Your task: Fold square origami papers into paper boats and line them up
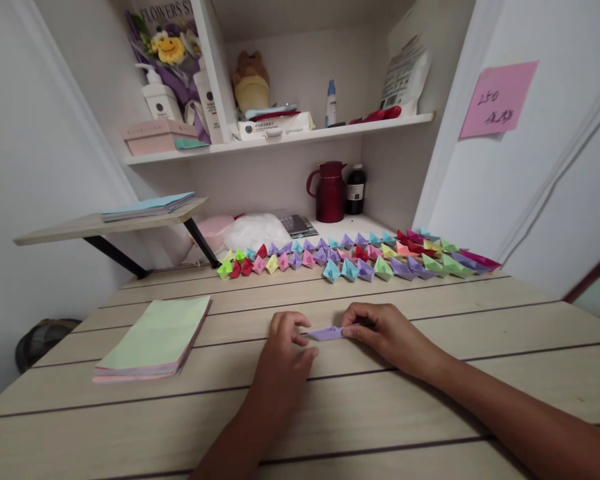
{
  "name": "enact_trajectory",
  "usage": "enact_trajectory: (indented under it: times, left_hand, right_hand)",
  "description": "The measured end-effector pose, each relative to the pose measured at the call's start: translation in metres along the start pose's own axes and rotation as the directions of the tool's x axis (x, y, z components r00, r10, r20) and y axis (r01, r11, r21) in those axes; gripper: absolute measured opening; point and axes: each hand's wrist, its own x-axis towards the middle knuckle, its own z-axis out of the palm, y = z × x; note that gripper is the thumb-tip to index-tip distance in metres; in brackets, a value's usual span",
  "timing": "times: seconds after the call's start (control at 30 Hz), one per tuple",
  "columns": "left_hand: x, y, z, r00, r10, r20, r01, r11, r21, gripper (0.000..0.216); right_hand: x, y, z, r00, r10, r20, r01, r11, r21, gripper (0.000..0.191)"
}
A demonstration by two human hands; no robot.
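A lavender folded paper boat (325, 333) is held just above or on the table, its right end pinched between the thumb and fingers of my right hand (380, 331). At the boat's left tip, my left hand (289, 347) has its thumb and fingers apart, curved around the tip without a visible grip on it. Beyond my hands, rows of small folded paper boats (350, 269) in blue, purple, green, red, pink and yellow stand along the back of the table.
A stack of coloured paper (155, 333), pale green on top, lies left on the slatted table (405, 427). Blue-topped paper (147, 207) rests on a small raised shelf (80, 230). At the back stand a dark red jug (331, 193) and a dark bottle (355, 191).
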Motion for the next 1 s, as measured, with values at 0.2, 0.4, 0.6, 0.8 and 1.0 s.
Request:
enact_trajectory:
  times: [0.2, 0.4, 0.6, 0.8, 1.0]
  left_hand:
    - [-0.0028, 0.0052, 0.0006, 0.972, 0.071, 0.223, -0.112, 0.979, 0.173, 0.031]
    - [-0.0012, 0.0071, -0.001, 0.965, 0.038, 0.261, -0.101, 0.967, 0.234, 0.022]
    - [-0.0007, 0.003, 0.0004, 0.96, 0.084, 0.267, -0.16, 0.947, 0.278, 0.016]
    - [-0.0002, 0.0024, 0.002, 0.957, 0.109, 0.271, -0.191, 0.935, 0.298, 0.012]
    - [-0.0006, -0.0001, 0.0005, 0.949, 0.156, 0.274, -0.253, 0.897, 0.363, 0.012]
  right_hand:
    - [-0.0001, 0.0, 0.0014, 0.996, -0.05, 0.069, 0.052, 0.998, -0.036, 0.009]
    - [0.0011, 0.004, 0.0018, 0.994, -0.078, 0.079, 0.082, 0.995, -0.06, 0.012]
    - [-0.0014, 0.0047, 0.0035, 0.994, -0.074, 0.074, 0.075, 0.997, 0.001, 0.021]
    - [-0.0044, -0.0019, 0.005, 0.987, -0.142, 0.076, 0.144, 0.989, -0.021, 0.022]
    - [-0.0019, -0.0007, -0.0006, 0.981, -0.163, 0.102, 0.182, 0.959, -0.217, 0.012]
